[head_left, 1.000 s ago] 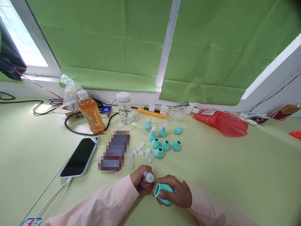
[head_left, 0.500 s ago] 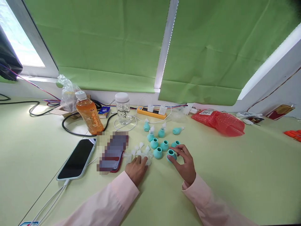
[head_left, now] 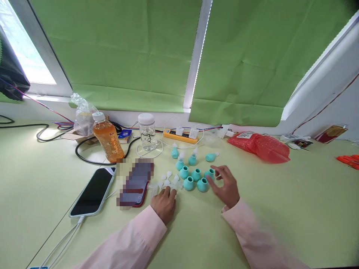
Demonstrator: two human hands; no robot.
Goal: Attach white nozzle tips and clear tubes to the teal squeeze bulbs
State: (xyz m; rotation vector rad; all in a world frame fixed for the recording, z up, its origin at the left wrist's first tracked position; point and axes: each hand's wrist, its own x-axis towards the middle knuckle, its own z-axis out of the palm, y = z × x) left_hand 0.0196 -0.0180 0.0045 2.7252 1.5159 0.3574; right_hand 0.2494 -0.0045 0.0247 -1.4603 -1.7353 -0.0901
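Head view: we look down at two bare hands over a pale green table [head_left: 280, 216], with teal bulbs [head_left: 189, 184] between and beyond the fingers.
Right hand [head_left: 226, 188]: thumb and fingers stand parted, closed on nothing that we can make out; the thumb tip is right by the edge of the nearest bulb [head_left: 202, 185], and we cannot tell whether they touch.
Left hand [head_left: 164, 204]: its fingers bend down over the white tips [head_left: 166, 183]; whether they pinch one we cannot tell, as the hand hides the contact.
Nearest bulb: upright, mouth facing up, just left of the right thumb; other open-mouthed bulbs [head_left: 196, 175] stand close behind and beside it.
Tipped bulbs [head_left: 192, 160]: farther out than both hands' fingers, three upright and one on its side.
Bulb feel: we judge it light, with a soft, squeezable wall (it looks like rubber, though we only have the sheen to go by), unlikely to break.
Bulb hold: we would take the round belly between thumb and forefinger, gently, leaving the mouth free; a hard squeeze would probably buckle it.
White tip feel: we expect something light, stiffer and slippery, best pinched singly by its sides.
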